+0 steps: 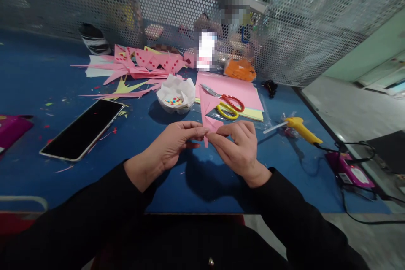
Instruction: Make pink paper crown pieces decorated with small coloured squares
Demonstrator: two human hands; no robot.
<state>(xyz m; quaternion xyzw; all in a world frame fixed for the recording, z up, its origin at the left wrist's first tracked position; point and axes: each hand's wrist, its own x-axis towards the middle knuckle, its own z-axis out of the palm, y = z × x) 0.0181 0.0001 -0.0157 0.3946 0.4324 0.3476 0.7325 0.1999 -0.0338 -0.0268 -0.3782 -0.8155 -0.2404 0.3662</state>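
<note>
Both my hands come together above the blue table, pinching a cut piece of pink paper [213, 123]. My left hand [175, 143] grips its edge between thumb and fingers. From the other side, my right hand [238, 143] holds it with closed fingertips. A narrow pink tip pokes out below the fingers, and part of the piece is hidden by them. Just beyond lie scissors [232, 103] with one red and one yellow handle, on a stack of pink and yellow paper [243, 88]. A white paper-lined bowl [176, 88] with small coloured bits stands left of the scissors.
A dark-screened phone [84, 128] lies at left, near pink paper scraps [142, 65]. On the right are a yellow glue gun [302, 130], its cable and a purple pack [351, 171]. An orange packet [239, 69] sits by the perforated metal screen [177, 8] behind.
</note>
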